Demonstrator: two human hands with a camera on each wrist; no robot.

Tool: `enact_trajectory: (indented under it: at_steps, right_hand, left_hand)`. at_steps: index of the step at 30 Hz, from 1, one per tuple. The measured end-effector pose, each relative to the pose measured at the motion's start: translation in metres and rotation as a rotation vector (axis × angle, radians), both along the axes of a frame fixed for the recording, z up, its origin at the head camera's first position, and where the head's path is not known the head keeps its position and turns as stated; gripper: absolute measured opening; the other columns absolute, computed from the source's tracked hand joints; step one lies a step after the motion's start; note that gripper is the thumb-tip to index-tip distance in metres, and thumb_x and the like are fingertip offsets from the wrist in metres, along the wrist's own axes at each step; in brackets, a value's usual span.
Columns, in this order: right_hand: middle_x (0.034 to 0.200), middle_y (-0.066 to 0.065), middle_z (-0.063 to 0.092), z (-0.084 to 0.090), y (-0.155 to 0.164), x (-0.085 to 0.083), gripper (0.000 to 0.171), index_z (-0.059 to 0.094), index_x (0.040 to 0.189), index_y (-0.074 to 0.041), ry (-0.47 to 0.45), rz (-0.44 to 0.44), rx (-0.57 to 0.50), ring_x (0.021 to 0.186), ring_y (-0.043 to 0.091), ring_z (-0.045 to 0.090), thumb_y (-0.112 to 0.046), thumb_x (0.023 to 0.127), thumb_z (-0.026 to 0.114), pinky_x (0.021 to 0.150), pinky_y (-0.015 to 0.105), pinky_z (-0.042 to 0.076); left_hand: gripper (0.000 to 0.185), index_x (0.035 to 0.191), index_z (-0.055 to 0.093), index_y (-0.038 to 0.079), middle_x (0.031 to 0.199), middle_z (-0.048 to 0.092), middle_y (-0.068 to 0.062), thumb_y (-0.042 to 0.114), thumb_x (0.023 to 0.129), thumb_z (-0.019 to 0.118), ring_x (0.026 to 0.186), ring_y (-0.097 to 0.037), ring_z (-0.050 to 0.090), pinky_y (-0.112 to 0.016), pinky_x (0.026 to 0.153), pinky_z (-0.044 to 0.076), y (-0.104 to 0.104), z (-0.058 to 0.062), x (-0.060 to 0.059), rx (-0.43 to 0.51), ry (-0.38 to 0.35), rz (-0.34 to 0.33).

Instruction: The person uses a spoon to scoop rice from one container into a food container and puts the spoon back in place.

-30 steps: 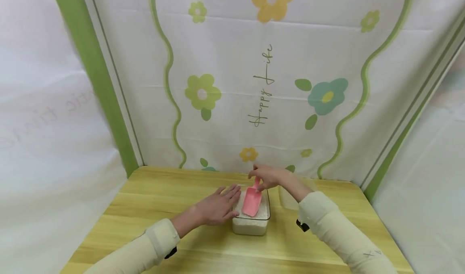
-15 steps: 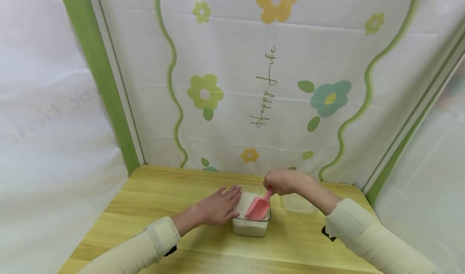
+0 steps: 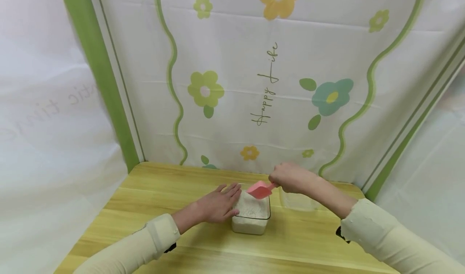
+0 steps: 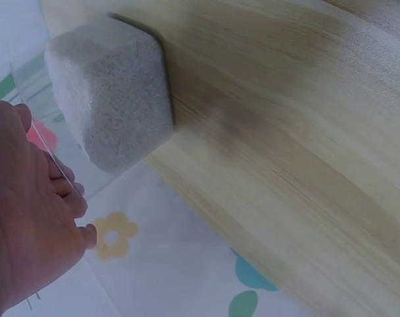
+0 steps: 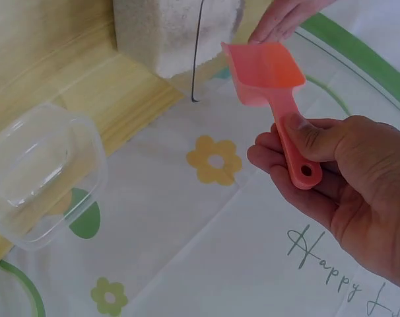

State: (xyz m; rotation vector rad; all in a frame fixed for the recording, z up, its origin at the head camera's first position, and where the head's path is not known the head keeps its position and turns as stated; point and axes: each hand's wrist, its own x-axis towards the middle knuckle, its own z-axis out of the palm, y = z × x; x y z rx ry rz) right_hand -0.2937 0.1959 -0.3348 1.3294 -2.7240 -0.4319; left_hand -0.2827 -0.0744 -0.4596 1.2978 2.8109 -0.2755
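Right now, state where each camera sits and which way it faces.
Head: worn on the head, faces forward, down at the clear container; both sleeved arms show.
Left wrist: worn there, faces the container; left grip shows.
Right wrist: worn there, faces the pink scoop in the right grip.
Head and right wrist share the scoop.

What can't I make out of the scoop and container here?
Head view: handle end of the pink scoop, hidden by the right hand.
Head view: left rim of the clear container, partly covered by the left hand.
Left wrist view: most of the scoop, behind the left hand.
Right wrist view: part of the container, past the top edge.
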Motion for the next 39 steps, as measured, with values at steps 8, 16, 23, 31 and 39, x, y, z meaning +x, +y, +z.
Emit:
enact_trajectory:
  at_steps: [8,16,23,31,39]
  right_hand:
    - [0.068,-0.001,0.063,-0.016,-0.004,-0.007,0.017,0.068,0.072,-0.015,0.038,-0.016,0.045,0.059,0.017,0.055,-0.009,0.080,0.082,0.054,0.028,0.046]
    - [0.060,-0.004,0.057,-0.043,-0.001,-0.010,0.029,0.061,0.063,-0.016,0.003,-0.015,-0.063,0.054,0.012,0.047,0.001,0.076,0.080,0.052,0.024,0.040]
    - [0.056,-0.011,0.048,-0.055,0.000,-0.007,0.036,0.058,0.058,-0.016,-0.180,-0.032,-0.226,0.053,0.004,0.030,0.011,0.078,0.070,0.049,0.017,0.028]
    - [0.050,-0.011,0.051,-0.067,-0.004,-0.009,0.039,0.057,0.054,-0.015,-0.418,-0.024,-0.297,0.044,-0.007,0.035,0.015,0.079,0.059,0.045,0.011,0.030]
    - [0.055,0.003,0.068,-0.072,-0.005,-0.007,0.034,0.073,0.063,-0.005,-0.697,-0.185,-0.438,0.049,0.019,0.068,0.007,0.092,0.060,0.048,0.021,0.053]
  left_hand:
    - [0.071,0.159,0.023,0.006,0.168,0.017,-0.009,0.054,0.107,0.023,0.156,-0.023,0.015,-0.045,0.124,0.024,0.001,0.003,0.002,-0.002,0.013,-0.004]
    - [0.071,0.159,0.023,0.006,0.168,0.019,-0.010,0.054,0.107,0.022,0.156,-0.023,0.015,-0.044,0.123,0.027,0.001,0.001,0.003,-0.014,0.027,-0.017]
    - [0.071,0.160,0.021,0.005,0.168,0.014,-0.011,0.053,0.107,0.024,0.157,-0.023,0.012,-0.044,0.123,0.025,0.001,0.003,0.002,-0.005,-0.012,0.002]
    - [0.071,0.159,0.022,0.003,0.168,0.014,-0.013,0.052,0.107,0.026,0.156,-0.025,0.013,-0.047,0.122,0.027,-0.001,0.002,0.002,0.029,-0.040,0.001]
    - [0.072,0.159,0.022,0.003,0.168,0.014,-0.012,0.053,0.107,0.026,0.157,-0.024,0.013,-0.046,0.123,0.027,-0.001,0.002,0.002,0.026,-0.037,0.001]
